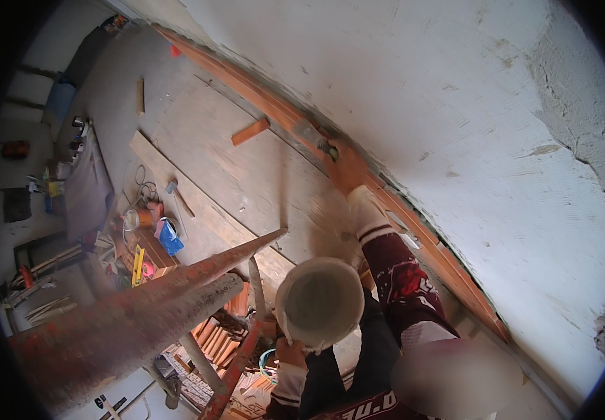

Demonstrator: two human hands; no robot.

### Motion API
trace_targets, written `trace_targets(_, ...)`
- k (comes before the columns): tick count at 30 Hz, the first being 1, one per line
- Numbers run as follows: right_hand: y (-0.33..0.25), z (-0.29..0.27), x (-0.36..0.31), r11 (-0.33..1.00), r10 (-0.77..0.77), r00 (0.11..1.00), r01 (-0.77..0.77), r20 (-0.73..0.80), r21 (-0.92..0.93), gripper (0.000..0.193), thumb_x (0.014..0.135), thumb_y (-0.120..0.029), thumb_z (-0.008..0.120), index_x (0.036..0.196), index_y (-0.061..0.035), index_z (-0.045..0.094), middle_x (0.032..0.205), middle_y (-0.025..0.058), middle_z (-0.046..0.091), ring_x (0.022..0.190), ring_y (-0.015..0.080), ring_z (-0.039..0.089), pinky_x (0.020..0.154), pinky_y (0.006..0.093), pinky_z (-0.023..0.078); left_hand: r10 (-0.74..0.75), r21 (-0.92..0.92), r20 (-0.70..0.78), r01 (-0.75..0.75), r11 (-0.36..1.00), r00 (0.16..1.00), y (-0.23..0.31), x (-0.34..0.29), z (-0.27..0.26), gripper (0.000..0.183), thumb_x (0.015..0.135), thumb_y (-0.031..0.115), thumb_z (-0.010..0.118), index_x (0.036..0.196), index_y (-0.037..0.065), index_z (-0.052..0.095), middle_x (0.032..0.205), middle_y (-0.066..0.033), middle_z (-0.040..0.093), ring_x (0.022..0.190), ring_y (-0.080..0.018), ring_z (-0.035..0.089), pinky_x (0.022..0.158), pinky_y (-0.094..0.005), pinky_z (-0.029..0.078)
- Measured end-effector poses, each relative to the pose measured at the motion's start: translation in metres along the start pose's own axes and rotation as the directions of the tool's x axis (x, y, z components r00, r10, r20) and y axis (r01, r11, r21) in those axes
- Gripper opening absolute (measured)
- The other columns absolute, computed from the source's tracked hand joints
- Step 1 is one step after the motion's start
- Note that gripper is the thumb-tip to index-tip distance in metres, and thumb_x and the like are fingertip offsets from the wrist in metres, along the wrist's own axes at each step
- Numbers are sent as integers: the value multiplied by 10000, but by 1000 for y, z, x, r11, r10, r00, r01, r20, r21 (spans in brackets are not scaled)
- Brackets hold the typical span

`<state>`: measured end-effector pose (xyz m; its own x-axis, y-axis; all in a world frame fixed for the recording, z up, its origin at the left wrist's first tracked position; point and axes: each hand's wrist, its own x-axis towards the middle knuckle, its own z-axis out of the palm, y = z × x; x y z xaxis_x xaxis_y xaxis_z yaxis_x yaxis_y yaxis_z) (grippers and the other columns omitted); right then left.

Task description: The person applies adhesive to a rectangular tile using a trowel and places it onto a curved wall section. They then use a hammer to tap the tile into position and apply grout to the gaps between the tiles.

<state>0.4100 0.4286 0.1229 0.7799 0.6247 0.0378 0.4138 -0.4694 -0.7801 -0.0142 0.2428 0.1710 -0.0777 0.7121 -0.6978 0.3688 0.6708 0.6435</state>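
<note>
Beyond the pale bucket [353,308] in the head view, the right hand [348,170] has its fingers closed around a scraper [307,131] (blade blurred) at the terracotta-coloured strip [232,73]. The left hand [290,351] is clamped on the bucket's near rim. Left of the bucket, a rusty pole [141,304] blocks part of the floor; past it lie a hammer [171,187] and a yellow spirit level [138,266].
</note>
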Motion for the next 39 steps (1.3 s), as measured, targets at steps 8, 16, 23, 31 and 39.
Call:
trace_targets(8,-4,42,51,977,207,973,-210,98,23,355,892,-313,521,1075,-53,679,1006,231,681,940,421,649,861,499,504,-238,-201,97,253,946,966,-25,-34,-22,298,738,12,558,1034,-19,541,1010,-129,600,841,-267,646,670,-428,605)
trace_targets(16,-2,37,60,975,202,970,-212,132,63,370,901,-302,488,969,-11,705,985,256,677,934,452,638,867,506,492,-402,-143,-9,397,907,916,-60,-34,-40,346,709,-24,580,1052,10,543,1024,-118,607,879,-266,653,673,-405,606)
trace_targets(23,-4,58,51,977,166,986,-160,-31,144,397,911,-323,531,998,26,700,844,262,667,794,416,651,781,453,508,-236,-164,94,249,955,967,-30,-39,-26,444,714,-27,553,1154,26,570,1037,-79,625,898,-218,659,693,-346,598)
trace_targets(31,-2,101,58,922,187,981,-160,-42,352,371,945,-227,520,1231,-11,615,1119,257,647,1079,400,603,951,447,445,302,486,259,-394,780,918,-40,-36,-30,471,620,-24,668,1083,60,644,1115,-121,611,975,-310,639,776,-390,572)
trace_targets(39,2,88,32,881,239,968,-187,-69,435,338,970,-183,488,1234,-10,609,1188,257,623,1130,407,578,975,439,426,287,376,296,-387,842,911,-85,-27,-52,448,566,60,757,996,70,632,1049,-127,580,920,-293,585,747,-374,522)
